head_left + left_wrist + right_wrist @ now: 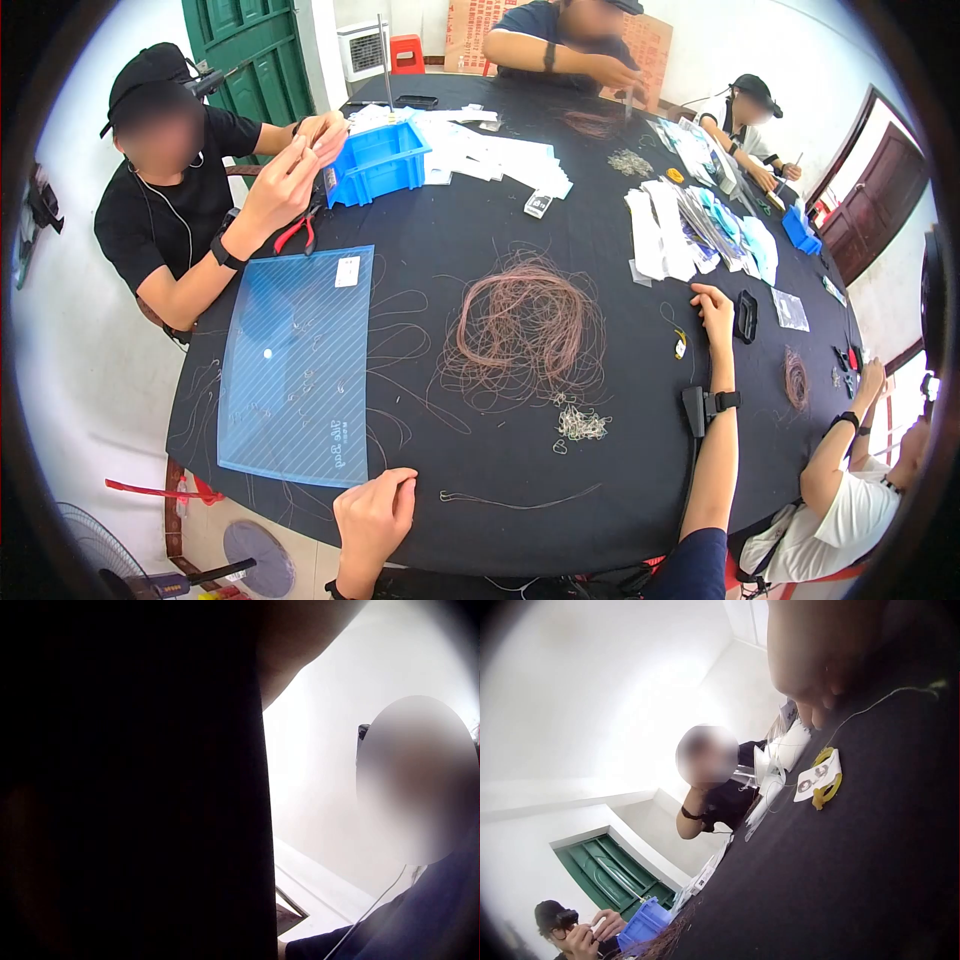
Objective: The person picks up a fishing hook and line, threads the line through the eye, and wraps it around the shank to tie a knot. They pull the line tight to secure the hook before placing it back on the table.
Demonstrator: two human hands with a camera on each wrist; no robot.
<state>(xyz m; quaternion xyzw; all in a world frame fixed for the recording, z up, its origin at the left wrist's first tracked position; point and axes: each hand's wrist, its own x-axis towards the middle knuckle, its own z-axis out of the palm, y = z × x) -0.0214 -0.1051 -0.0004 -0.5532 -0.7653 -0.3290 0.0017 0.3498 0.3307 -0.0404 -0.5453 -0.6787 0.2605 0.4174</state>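
Note:
My left hand [375,520] rests at the near table edge, fingers curled, beside the lower corner of a blue file bag [290,400]; nothing shows in it. The left wrist view is mostly dark and hides its fingers. My right hand [714,318] lies on the table further off, fingers loosely bent, by a pile of packets [665,235]. Close to it is a yellow ring of line with a white tag [817,780]. Between the hands lie a reddish-brown tangle of thin line [525,330], a heap of metal hooks [583,422] and one looped thin line [520,502].
Across the left side a person works beside a blue bin [385,160] and red-handled pliers [296,232]. White sheets [490,155] lie behind. A black tray [745,317] and a clear bag [790,309] sit right of my right hand. Other people sit around the table.

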